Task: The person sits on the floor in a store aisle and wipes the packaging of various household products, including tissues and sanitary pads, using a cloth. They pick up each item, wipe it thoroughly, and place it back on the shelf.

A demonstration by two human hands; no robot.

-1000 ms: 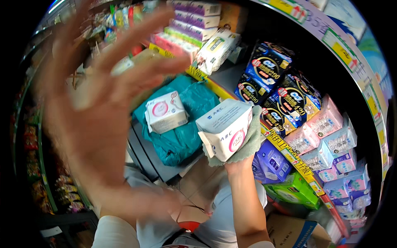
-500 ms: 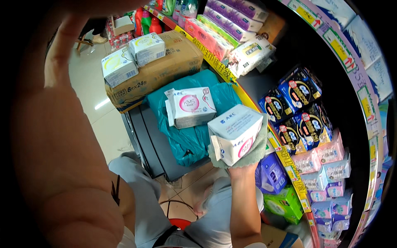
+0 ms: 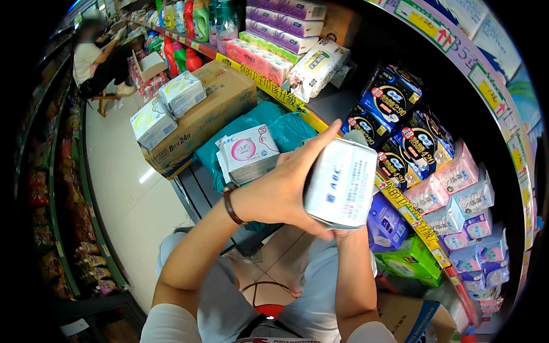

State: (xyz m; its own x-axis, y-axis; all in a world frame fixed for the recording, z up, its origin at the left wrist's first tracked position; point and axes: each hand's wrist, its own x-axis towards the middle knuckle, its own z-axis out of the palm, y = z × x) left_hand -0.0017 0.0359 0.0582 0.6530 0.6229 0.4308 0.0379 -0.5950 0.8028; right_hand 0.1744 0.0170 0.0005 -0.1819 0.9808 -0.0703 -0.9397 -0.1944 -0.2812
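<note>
A white pack of sanitary pads (image 3: 341,186) is held up in front of me, one printed face turned toward me. My left hand (image 3: 280,191) grips it from its left side, thumb along the upper edge and fingers at the lower edge. Behind the pack, my right hand (image 3: 347,231) supports it; its fingers are mostly hidden. A bit of grey-green cloth (image 3: 357,137) shows above the pack's far edge. Left of it, another pad pack with a pink circle (image 3: 247,153) lies on a teal plastic bag (image 3: 243,120).
Two white packs (image 3: 182,94) sit on a cardboard box (image 3: 226,94). On the right, shelves hold dark pad packs (image 3: 392,97) and pastel packs (image 3: 443,214). Tissue packs (image 3: 286,26) lie farther back. A person (image 3: 94,60) sits in the aisle at far left.
My left hand has come from close to the camera down to the pack and taken hold of it. The pack has turned in my right hand. The view has shifted, bringing the left shelves into sight.
</note>
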